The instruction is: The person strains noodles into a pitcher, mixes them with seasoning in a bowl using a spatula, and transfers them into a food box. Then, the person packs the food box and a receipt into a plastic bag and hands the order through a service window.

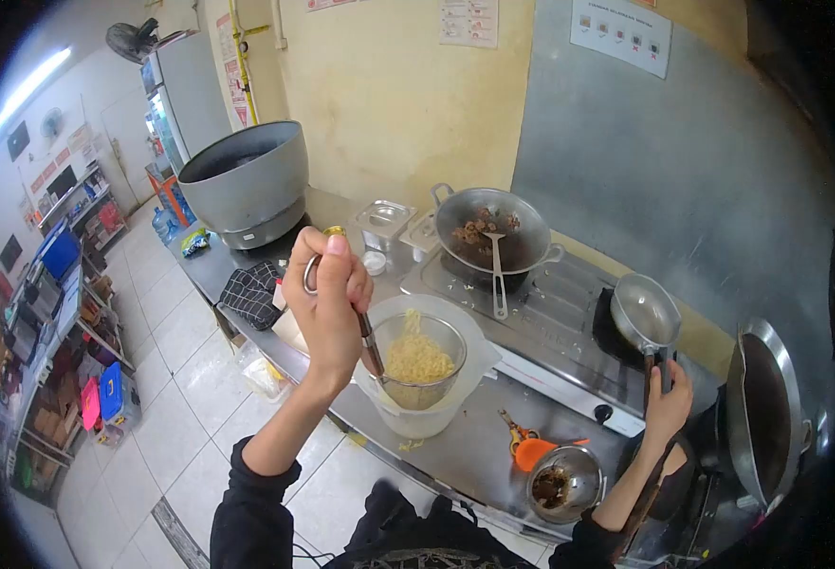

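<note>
My left hand point(327, 299) is closed round the handle of a metal strainer point(376, 391), which rests over a white plastic tub point(467, 379). Pale noodles point(419, 358) lie inside the strainer's mesh. On the right, my right hand point(669, 398) grips the dark handle of a small saucepan point(645, 311) that is at the stove's right burner. The pan's inside looks greyish and shiny. Below and between my hands, a metal bowl point(583, 469) holds dark brown sauce, beside an orange utensil point(531, 453) and orange-handled scissors point(512, 429).
A wok point(528, 213) with brown food and a spatula point(497, 275) sits on the stove's left burner. A large grey pot point(251, 180), lidded metal containers point(385, 218) and a checked cloth point(248, 292) stand left. Another wok point(768, 412) leans at the far right.
</note>
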Available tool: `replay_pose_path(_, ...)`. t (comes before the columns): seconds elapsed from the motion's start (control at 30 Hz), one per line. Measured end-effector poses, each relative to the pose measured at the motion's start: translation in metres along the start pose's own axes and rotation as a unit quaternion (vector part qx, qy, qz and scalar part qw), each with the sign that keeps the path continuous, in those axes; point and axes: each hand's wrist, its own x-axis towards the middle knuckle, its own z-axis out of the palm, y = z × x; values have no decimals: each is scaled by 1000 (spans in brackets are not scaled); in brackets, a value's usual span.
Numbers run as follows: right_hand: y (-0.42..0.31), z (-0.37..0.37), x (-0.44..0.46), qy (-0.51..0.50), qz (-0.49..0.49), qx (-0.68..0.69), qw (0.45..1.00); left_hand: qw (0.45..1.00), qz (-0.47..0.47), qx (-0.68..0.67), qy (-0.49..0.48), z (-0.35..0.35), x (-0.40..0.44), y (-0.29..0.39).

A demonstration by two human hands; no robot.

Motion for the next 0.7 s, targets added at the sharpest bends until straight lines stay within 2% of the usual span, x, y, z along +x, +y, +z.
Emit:
replay_pose_path(0.03, -8, -6, -8, -2, 6, -5, 1000, 1000, -6, -1, -5, -3, 0, -1)
replay_pose_path(0.1, -27, -17, -14, -14, -23, 122, 992, 999, -4, -50, -18, -9, 3, -4)
replay_pose_path(0.13, -69, -31, -25, -44, 57, 269, 960, 998, -12, -56, -23, -14, 4, -6)
replay_pose_path(0.17, -96, -33, -41, -88, 34, 366, 926, 998, -14, -62, -27, -16, 8, -7)
replay_pose_path(0.23, -175, -46, -66, -286, -36, 485, 826, 999, 13, 16, -50, -18, 8, -11)
replay_pose_path(0.3, -265, -44, -78, -310, -126, 520, 786, 994, 40, 37, -99, -27, 12, -22)
replay_pose_path(0.37, -325, -28, -84, -260, -218, 423, 840, 978, 60, 81, -180, -33, 13, -20)
replay_pose_path(0.4, -336, -23, -94, -257, -213, 411, 848, 968, 56, 88, -227, -36, 13, -11)
replay_pose_path(0.47, -357, -5, -112, -251, -62, 503, 824, 946, 6, 19, -325, -47, 31, -12)
replay_pose_path(0.5, -363, 9, -119, -252, -64, 489, 833, 922, 5, 46, -383, -50, 35, -11)
replay_pose_path(0.53, -366, 24, -124, -119, -25, 501, 857, 894, 6, 72, -442, -57, 40, -9)
replay_pose_path(0.57, -367, 22, -124, -48, -10, 499, 866, 895, 5, 55, -442, -68, 44, -2)
replay_pose_path(0.6, -368, 19, -125, 24, 6, 491, 871, 882, 52, 71, -463, -78, 47, 8)
replay_pose_path(0.63, -360, 7, -124, 10, 37, 516, 856, 866, 102, 87, -482, -85, 53, 17)
replay_pose_path(0.7, -351, -18, -118, -14, 92, 572, 815, 871, 197, 133, -430, -119, 84, 32)
